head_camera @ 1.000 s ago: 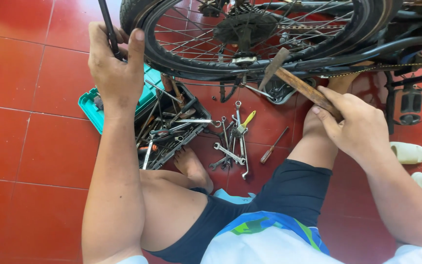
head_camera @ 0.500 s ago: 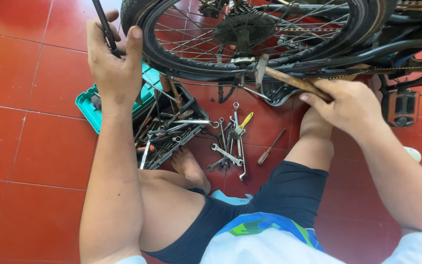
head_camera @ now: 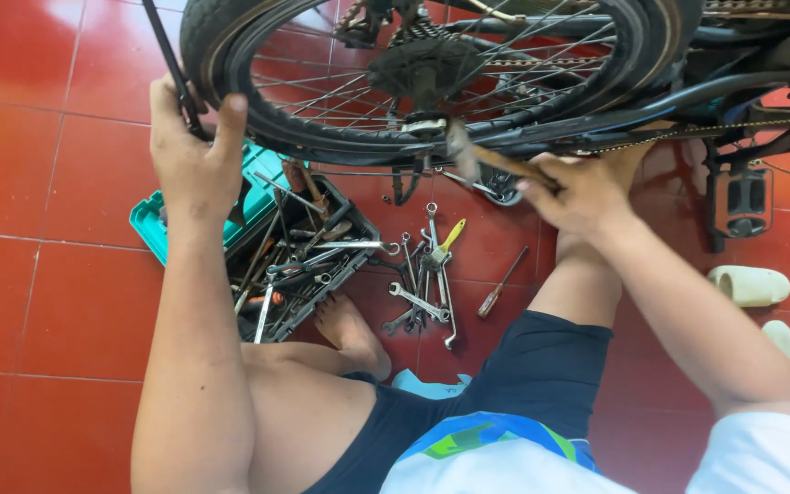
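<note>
- Under the bicycle wheel (head_camera: 432, 73), the left hand (head_camera: 192, 155) has its grip clamped on the tyre's rim.
- Right hand (head_camera: 582, 187) grips a wooden-handled tool (head_camera: 496, 163) (head near the hub).
- Spanners (head_camera: 422, 284) lie below the wheel, on the floor.

A bicycle repair spot on a red tiled floor (head_camera: 38, 302), with a toolbox (head_camera: 313, 265), loose spanners (head_camera: 418, 302) and a bicycle wheel (head_camera: 413, 73).

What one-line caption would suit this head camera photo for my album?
Seated on red tiles, left hand grips the bicycle wheel; right hand holds a hammer near scattered wrenches.
</note>
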